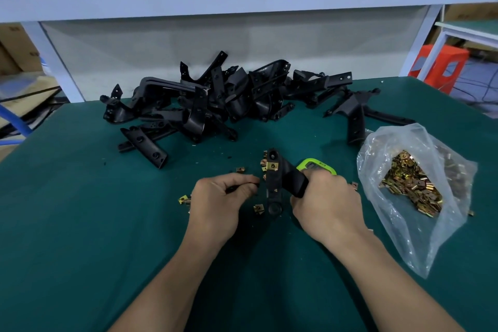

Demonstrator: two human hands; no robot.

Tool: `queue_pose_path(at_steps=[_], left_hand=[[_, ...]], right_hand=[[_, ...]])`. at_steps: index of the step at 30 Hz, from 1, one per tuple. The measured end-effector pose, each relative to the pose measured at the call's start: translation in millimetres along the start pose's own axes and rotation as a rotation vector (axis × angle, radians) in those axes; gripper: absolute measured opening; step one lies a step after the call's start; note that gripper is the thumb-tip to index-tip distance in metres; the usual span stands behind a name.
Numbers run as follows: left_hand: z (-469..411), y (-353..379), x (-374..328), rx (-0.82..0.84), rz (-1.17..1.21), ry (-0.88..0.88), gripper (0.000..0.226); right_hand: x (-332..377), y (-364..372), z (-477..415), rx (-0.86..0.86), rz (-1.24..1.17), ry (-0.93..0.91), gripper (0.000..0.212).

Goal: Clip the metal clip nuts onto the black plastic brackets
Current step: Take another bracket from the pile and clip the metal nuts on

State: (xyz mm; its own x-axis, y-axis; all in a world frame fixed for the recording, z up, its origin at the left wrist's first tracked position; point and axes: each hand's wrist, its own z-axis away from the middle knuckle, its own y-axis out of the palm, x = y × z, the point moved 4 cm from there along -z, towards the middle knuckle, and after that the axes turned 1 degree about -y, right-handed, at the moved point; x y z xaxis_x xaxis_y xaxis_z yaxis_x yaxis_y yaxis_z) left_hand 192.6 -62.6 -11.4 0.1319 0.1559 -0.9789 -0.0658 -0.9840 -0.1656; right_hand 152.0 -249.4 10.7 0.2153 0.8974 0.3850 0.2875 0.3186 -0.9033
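Note:
A black plastic bracket [274, 191] lies on the green table [80, 197] between my hands. One brass clip nut [272, 165] sits clipped on its upper end. My right hand [326, 205] grips the bracket's right arm. My left hand [218, 197] has its fingers curled round a thin dark piece that seems to be the bracket's left arm. Loose clip nuts lie around: one left of my left hand [183, 199], one under the bracket [258, 209], one further up [240, 169].
A pile of black brackets [215, 100] fills the back of the table, with one more bracket [355, 116] at the right. An open clear plastic bag [412, 183] of clip nuts lies right of my hands. A green device [316, 166] sits behind my right hand.

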Motion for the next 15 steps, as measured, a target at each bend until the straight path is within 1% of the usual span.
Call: queue_pose_path(at_steps=[3, 6, 8, 10, 13, 15], left_hand=[[-0.4, 1.4, 3.3, 0.034, -0.025, -0.033, 0.026], [-1.6, -3.6, 5.1, -0.054, -0.031, -0.059, 0.025], [-2.5, -6.4, 6.6, -0.096, 0.093, -0.103, 0.024], [-1.6, -7.1, 6.3, -0.082, 0.218, -0.149, 0.025], [0.7, -5.4, 4.5, -0.041, 0.174, -0.125, 0.025], [1.6, -3.3, 4.8, -0.013, 0.172, -0.129, 0.018]], right_hand=[[-0.3, 0.2, 0.1, -0.005, -0.018, 0.005, 0.025], [-1.7, 0.5, -0.3, 0.003, -0.029, 0.012, 0.03], [-2.7, 0.6, -0.4, 0.003, -0.028, 0.012, 0.029], [-2.7, 0.9, -0.1, 0.002, -0.022, 0.011, 0.03], [-1.1, 1.3, 1.0, -0.008, -0.001, -0.014, 0.035], [-0.3, 1.3, 1.3, -0.012, 0.015, -0.033, 0.035]])
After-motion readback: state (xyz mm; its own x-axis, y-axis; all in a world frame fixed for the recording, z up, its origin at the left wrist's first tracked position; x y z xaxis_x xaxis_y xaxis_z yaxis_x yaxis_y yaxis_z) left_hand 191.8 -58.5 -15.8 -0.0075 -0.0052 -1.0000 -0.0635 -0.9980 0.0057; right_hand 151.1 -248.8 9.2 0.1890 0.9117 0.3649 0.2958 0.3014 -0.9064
